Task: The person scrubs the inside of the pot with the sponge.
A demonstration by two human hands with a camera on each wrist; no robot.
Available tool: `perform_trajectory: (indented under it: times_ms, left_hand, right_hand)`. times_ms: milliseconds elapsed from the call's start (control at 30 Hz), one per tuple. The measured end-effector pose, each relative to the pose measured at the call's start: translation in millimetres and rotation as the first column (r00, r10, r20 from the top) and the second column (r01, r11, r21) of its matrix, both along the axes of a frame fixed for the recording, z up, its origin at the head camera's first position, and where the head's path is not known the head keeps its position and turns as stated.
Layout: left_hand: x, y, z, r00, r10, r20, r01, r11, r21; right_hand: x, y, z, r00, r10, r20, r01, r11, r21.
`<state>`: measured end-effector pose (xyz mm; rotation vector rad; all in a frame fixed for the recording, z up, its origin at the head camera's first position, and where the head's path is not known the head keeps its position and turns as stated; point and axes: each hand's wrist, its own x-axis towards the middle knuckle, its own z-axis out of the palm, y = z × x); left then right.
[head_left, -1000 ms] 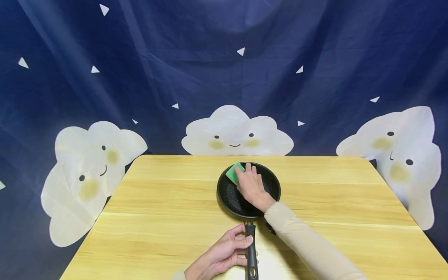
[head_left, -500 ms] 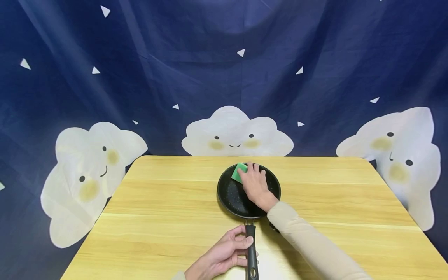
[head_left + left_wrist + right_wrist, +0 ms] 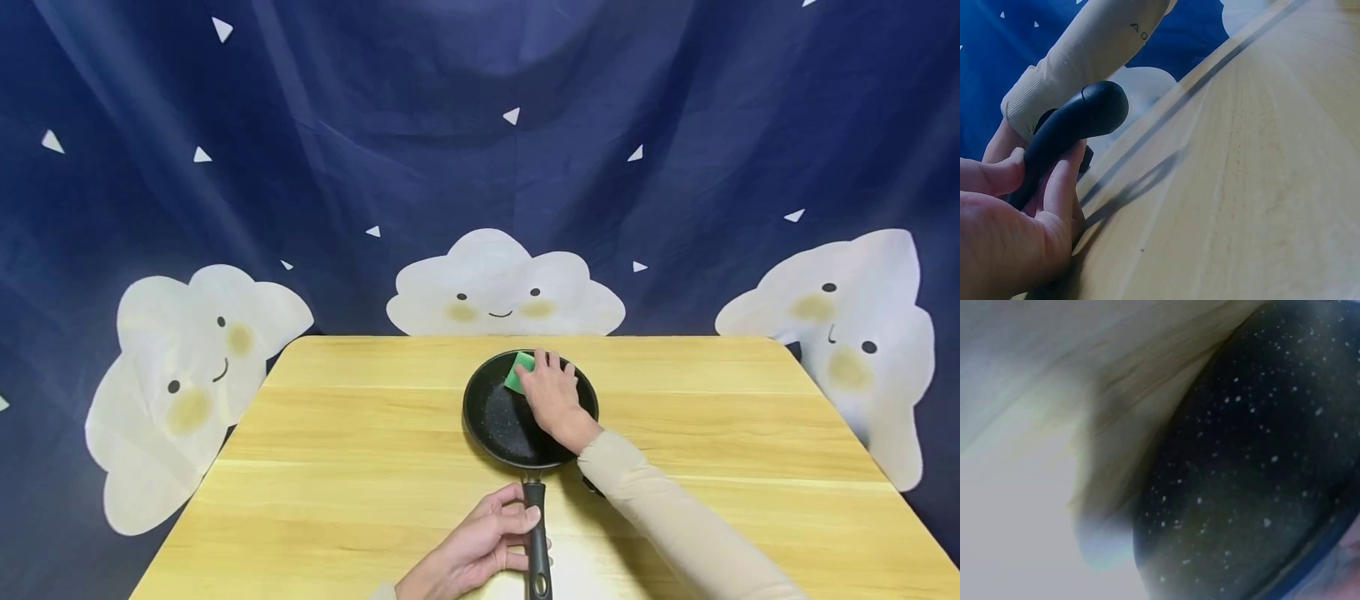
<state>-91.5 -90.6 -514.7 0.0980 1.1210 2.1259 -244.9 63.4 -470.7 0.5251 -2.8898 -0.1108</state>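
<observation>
A black frying pan [image 3: 495,421] with a speckled inside is at the middle of the table, its handle [image 3: 537,542] pointing toward me. My left hand [image 3: 483,537] grips that handle from the left; in the left wrist view the thumb lies along one side of the handle [image 3: 1075,125] and the fingers along the other. Inside the pan, near its far rim, my right hand [image 3: 553,400] holds a green sponge [image 3: 515,375], partly covered by the fingers. The right wrist view is blurred, with the speckled pan [image 3: 1241,456] filling its right side.
The light wooden table [image 3: 337,467] reaches out on both sides of the pan. Behind it hangs a dark blue curtain [image 3: 450,167] printed with white clouds and small triangles. My right sleeve [image 3: 675,517] crosses over the table at the right.
My right hand has slid the sponge a little to the right along the far part of the pan. The left hand keeps its grip on the handle, and the pan stays in place.
</observation>
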Motion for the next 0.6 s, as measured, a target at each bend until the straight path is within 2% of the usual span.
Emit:
perform_trajectory:
  times_ms: [200,367,600]
  left_hand:
    - [1.4,-0.6,0.6,1.0,0.018,0.001,-0.018,1.0,-0.015]
    - [1.1,-0.5,0.0,1.0,0.023,-0.001,-0.023,0.999,-0.025]
    - [1.9,0.8,-0.6,1.0,0.026,-0.007,-0.026,0.999,-0.029]
  right_hand:
    - [2.0,5.9,3.2,0.997,-0.022,0.074,0.022,1.0,0.003]
    - [6.0,11.9,6.6,0.998,-0.015,0.066,0.016,1.0,-0.02]
    - [9.9,19.6,5.0,0.998,0.029,0.047,-0.029,1.0,-0.001]
